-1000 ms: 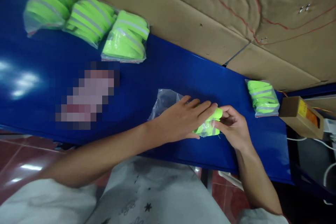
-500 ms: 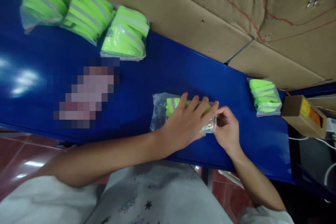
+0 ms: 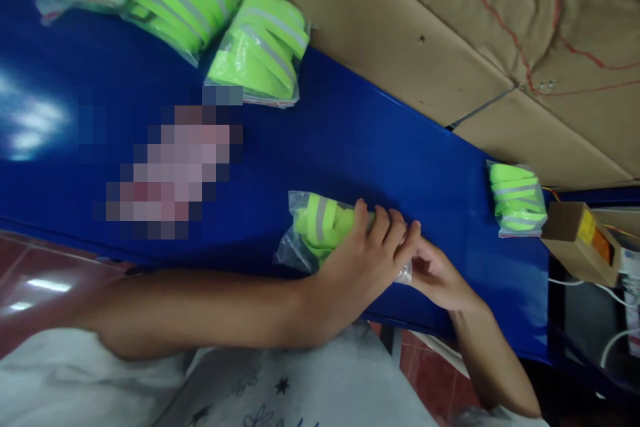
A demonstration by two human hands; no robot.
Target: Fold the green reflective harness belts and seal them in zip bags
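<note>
A clear plastic bag (image 3: 293, 247) of neon-green straps with grey reflective stripes (image 3: 320, 223) lies near the table's front edge. Across its right half, my left hand (image 3: 367, 253) curves over the top with its fingers bent round the far side. At the bag's right end, my right hand (image 3: 440, 277) is closed on the plastic. Its fingertips are partly hidden behind my left hand. The left end of the bag sticks out loose past my left hand, with the straps showing inside.
Several filled bags of green straps (image 3: 257, 47) stand at the back left of the blue table (image 3: 345, 127). One more bag (image 3: 517, 199) is at the right, by a cardboard box (image 3: 565, 230). A blurred-out patch (image 3: 175, 167) covers something at left. Brown sheeting (image 3: 400, 33) borders the back.
The bag has tipped and shifted slightly towards me, and more straps show at its left end. Both hands have moved down a little with it. The whole view has shifted somewhat.
</note>
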